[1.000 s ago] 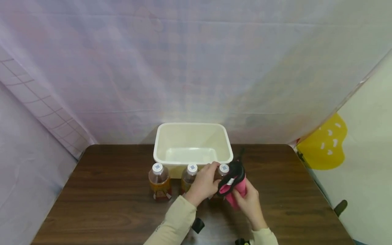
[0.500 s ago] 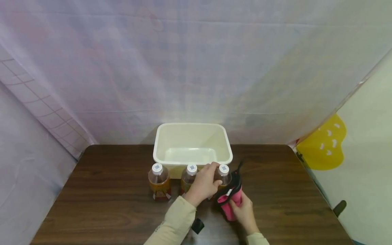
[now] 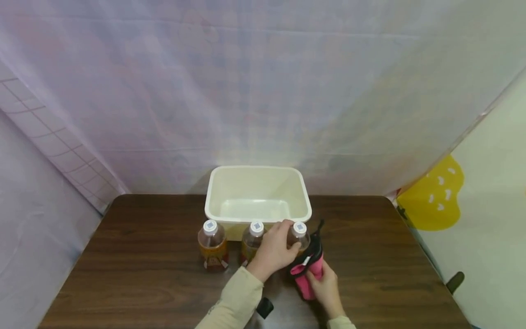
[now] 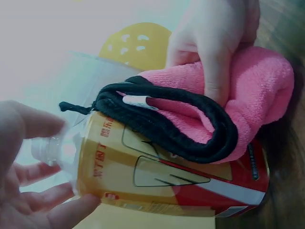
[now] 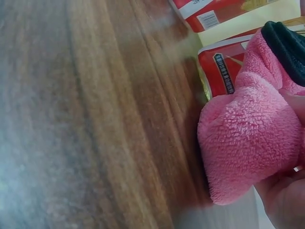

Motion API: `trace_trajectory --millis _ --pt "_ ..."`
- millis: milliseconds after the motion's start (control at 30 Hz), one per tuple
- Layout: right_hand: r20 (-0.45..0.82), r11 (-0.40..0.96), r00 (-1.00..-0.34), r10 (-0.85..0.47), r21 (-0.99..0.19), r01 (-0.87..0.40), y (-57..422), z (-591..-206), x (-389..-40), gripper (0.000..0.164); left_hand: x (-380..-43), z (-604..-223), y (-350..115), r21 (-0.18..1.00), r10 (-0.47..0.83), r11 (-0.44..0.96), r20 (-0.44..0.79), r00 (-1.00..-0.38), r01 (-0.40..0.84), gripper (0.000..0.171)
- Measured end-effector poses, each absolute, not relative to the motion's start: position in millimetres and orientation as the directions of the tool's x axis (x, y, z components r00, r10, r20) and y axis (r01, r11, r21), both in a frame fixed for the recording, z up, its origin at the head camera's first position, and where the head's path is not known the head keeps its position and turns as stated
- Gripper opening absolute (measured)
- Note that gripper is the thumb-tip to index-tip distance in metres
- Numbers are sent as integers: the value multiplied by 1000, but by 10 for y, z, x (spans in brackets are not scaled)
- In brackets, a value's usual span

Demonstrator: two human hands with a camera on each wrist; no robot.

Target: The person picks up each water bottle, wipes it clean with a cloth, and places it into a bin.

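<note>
In the head view, three plastic bottles with white caps stand in a row. My left hand (image 3: pixel 274 250) holds the rightmost bottle (image 3: pixel 303 241) at its shoulder, thumb on one side and fingers on the other. Its orange and red label (image 4: pixel 162 176) faces the left wrist camera. My right hand (image 3: pixel 328 288) grips a folded pink fluffy cloth (image 3: pixel 306 284) with black edging, a loop and a small white tag. The cloth (image 4: pixel 259 90) lies against the label side of that bottle. In the right wrist view the bunched cloth (image 5: pixel 252 138) hides part of the bottle.
A white plastic basin (image 3: pixel 256 210) stands behind the bottles. The left bottle (image 3: pixel 213 246) and middle bottle (image 3: pixel 251 240) stand on the brown wooden table (image 3: pixel 144 265). Pale patterned curtain (image 3: pixel 255 91) hangs behind the table.
My right hand has moved with the cloth down and slightly left, toward the near side of the bottle. My left hand stays on the bottle.
</note>
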State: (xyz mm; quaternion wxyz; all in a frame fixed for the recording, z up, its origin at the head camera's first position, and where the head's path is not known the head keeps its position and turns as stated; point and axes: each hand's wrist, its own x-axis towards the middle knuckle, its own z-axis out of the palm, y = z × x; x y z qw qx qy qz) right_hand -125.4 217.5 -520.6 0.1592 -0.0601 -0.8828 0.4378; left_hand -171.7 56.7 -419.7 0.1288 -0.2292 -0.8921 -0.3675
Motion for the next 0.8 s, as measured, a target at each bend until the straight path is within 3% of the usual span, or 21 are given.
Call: trace_trajectory --millis 233,533,800 --pt "278 603 -929 245 -794 -78 2230 -5156 -1165 25 -1690 -4235 645 625 221 619 442 -869 475 38" --pt "399 604 -865 303 -783 -150 2370 -4964 -1020 21 -1691 -4205 672 603 296 592 454 -841 534 39" --pt "465 607 -826 319 -770 -198 2457 -4761 -950 21 -1681 -4122 658 657 335 552 389 -858 513 35"
